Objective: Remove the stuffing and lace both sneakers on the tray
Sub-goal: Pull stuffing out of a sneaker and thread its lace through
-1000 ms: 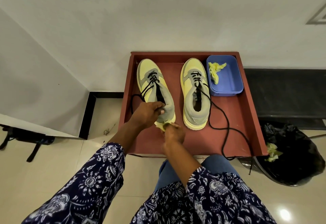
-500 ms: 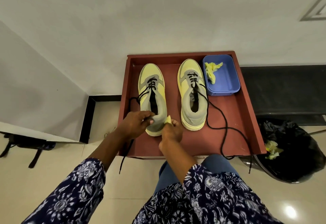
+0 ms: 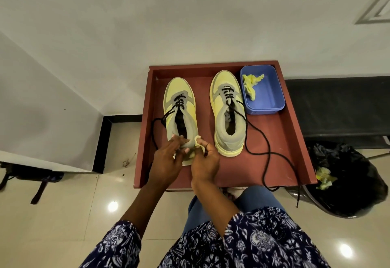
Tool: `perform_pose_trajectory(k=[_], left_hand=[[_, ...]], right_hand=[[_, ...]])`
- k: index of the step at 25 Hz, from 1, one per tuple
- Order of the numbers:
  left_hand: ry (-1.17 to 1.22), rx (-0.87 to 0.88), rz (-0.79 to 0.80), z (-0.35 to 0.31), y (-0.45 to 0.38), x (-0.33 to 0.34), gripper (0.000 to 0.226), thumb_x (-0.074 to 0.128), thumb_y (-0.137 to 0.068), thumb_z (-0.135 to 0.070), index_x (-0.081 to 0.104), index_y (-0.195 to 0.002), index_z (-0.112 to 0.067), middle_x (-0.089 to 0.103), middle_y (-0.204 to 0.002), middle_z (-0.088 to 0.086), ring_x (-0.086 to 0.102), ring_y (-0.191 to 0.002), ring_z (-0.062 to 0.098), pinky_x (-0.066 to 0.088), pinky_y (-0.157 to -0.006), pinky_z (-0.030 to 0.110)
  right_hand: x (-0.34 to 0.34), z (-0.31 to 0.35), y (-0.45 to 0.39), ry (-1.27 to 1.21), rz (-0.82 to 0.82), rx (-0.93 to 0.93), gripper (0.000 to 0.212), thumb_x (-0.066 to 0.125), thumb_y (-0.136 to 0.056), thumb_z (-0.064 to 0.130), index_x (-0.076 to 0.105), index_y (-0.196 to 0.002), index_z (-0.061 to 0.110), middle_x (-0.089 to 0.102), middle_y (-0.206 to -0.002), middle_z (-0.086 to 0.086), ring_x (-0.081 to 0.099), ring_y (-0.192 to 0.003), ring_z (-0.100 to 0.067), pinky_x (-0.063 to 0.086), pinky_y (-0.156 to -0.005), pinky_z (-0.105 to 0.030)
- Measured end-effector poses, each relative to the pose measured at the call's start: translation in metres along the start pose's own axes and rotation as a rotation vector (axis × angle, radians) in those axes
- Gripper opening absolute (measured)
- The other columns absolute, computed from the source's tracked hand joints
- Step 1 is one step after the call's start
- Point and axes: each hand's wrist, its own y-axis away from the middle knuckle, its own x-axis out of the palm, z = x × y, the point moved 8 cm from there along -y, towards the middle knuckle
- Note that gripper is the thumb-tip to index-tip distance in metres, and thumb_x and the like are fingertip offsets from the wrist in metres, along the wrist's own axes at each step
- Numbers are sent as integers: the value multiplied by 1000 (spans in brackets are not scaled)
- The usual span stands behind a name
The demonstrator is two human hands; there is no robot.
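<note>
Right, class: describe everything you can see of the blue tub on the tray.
The blue tub is a shallow, rounded-corner rectangular container that looks like plastic, with a ribbed outer wall near its base. It sits upright and open in the far right corner of the red tray, close beside the right sneaker. Inside lies one crumpled yellow paper wad, toward its left side. Neither hand touches it.

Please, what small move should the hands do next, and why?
Probably lift the yellow wad clear with the right hand and drop it in the blue tub: it sits pinched at the left sneaker's heel, which the left hand steadies.
</note>
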Motion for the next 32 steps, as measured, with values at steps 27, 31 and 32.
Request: perform_pose_trajectory(k=[27, 31, 32], left_hand=[[71, -120, 119, 24, 8, -12, 31, 63, -84, -11, 63, -115, -10, 60, -125, 6, 49, -118, 6, 39, -92, 11], [83, -64, 149, 25, 21, -24, 32, 67, -82, -11, 63, -112, -18, 58, -120, -8, 48, -117, -8, 43, -95, 12], [91, -57, 152, 28, 23, -26, 31, 68, -81, -15, 63, -112, -19, 58, -119, -10, 46, -116, -14, 43, -95, 11]], right_hand=[[8, -17, -37, 237, 122, 145, 31, 50, -85, -1, 69, -107, 9, 70, -105, -4, 61, -92, -16, 50, -87, -28], [27, -4, -54, 205, 158, 160, 34, 48, -84, -3, 67, -111, 7, 69, -112, -7, 60, -90, -15, 52, -91, -33], [33, -4, -60, 191, 167, 175, 36, 47, -84, -4, 65, -113, 6, 68, -112, -10, 59, -88, -16, 53, -86, -33]])
